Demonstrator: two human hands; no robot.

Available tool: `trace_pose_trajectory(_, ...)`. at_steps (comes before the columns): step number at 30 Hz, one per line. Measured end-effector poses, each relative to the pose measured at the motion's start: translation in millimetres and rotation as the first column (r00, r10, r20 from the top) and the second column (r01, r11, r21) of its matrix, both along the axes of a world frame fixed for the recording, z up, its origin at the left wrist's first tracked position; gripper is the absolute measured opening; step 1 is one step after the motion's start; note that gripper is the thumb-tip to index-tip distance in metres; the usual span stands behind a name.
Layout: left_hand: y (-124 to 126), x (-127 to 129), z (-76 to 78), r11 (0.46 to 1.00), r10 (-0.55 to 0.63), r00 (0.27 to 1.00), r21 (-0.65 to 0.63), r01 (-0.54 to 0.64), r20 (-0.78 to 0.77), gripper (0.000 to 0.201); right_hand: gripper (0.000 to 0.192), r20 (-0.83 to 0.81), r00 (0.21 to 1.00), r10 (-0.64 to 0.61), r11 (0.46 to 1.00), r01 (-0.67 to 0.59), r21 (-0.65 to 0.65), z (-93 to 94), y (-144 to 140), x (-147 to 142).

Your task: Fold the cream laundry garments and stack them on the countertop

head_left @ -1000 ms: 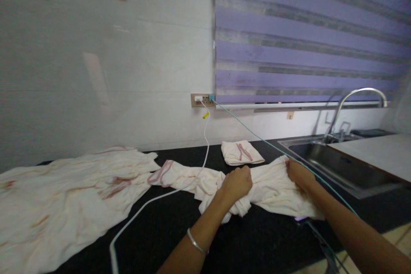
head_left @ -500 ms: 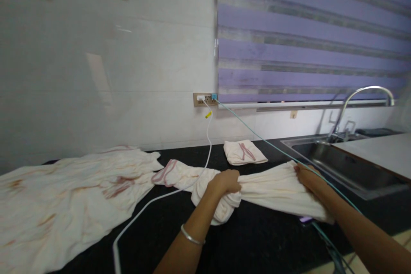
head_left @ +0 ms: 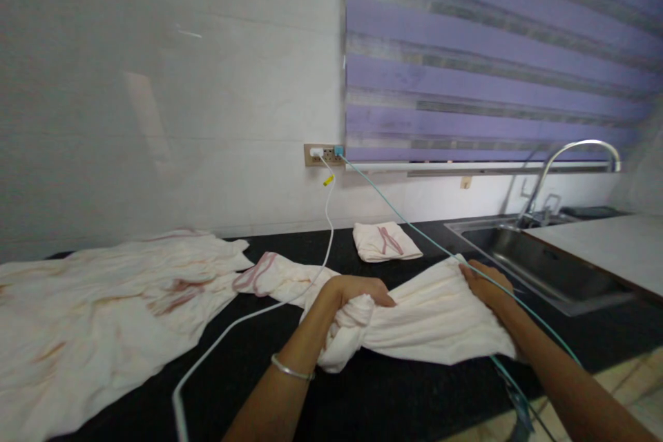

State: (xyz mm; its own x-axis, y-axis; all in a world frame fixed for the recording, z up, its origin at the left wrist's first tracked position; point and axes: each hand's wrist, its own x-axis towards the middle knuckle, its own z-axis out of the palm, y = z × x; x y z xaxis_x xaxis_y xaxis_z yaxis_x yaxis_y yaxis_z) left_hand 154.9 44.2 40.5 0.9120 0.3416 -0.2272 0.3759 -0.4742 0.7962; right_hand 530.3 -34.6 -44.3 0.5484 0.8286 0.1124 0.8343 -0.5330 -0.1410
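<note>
Bunched cream cotton cloth (head_left: 414, 314) now lower on black desk (head_left: 394, 394); left hand (head_left: 352, 290) fingers clamped on gather, right hand (head_left: 484, 284) fingers pressing far edge.

A single head-worn camera looks forward and slightly down across a black countertop (head_left: 394, 387) toward a tiled wall (head_left: 170, 117); hands sit close at lower centre of the frame; a sink (head_left: 549, 266) fills the right edge.
</note>
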Motion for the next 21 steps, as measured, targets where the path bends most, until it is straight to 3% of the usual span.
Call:
trace_pose_trajectory(2,0.4,0.6,-4.6,1.000,-0.015,0.995,-0.013,0.014,-0.097,0.043,0.049,-0.003,1.000,0.013,1.000,-0.013,-0.002,-1.2,-0.6,0.4)
trace_pose_trajectory(5,6.5,-4.4,-10.2,0.982,0.169,0.976,0.112,-0.154,-0.138,0.045,0.049,0.017,1.000,-0.006,1.000,0.006,0.003,-3.5,0.4,0.8)
trace_pose_trajectory(7,12.7,-9.3,-12.7,0.936,0.303,0.950,0.211,-0.281,-0.081,0.037,0.050,0.029,0.999,-0.016,1.000,0.016,0.014,-5.0,1.3,0.7)
trace_pose_trajectory(9,18.1,-12.6,-14.6,0.903,0.359,0.932,0.269,-0.334,-0.049,0.018,0.050,0.034,0.999,-0.021,0.999,0.020,0.028,-5.8,1.5,0.2)
trace_pose_trajectory(11,20.8,-13.0,-16.5,0.893,0.367,0.927,0.308,-0.330,-0.072,0.008,0.051,0.035,0.999,-0.026,0.999,0.025,0.038,-5.8,1.2,-0.5)
trace_pose_trajectory(17,16.0,-11.0,-14.7,0.872,0.371,0.921,0.384,-0.303,-0.116,0.010,0.047,0.032,0.999,-0.044,0.999,0.043,0.017,-3.5,-0.7,-2.7)
trace_pose_trajectory(19,12.5,-13.0,-12.2,0.897,0.327,0.938,0.352,-0.269,-0.115,0.009,0.045,0.034,0.998,-0.043,0.999,0.043,0.020,-2.8,-1.1,-3.3)
trace_pose_trajectory(21,9.1,-15.1,-11.5,0.963,0.227,0.968,0.174,-0.207,-0.106,0.013,0.044,0.026,0.999,-0.043,0.999,0.043,0.022,-2.2,-1.3,-3.9)
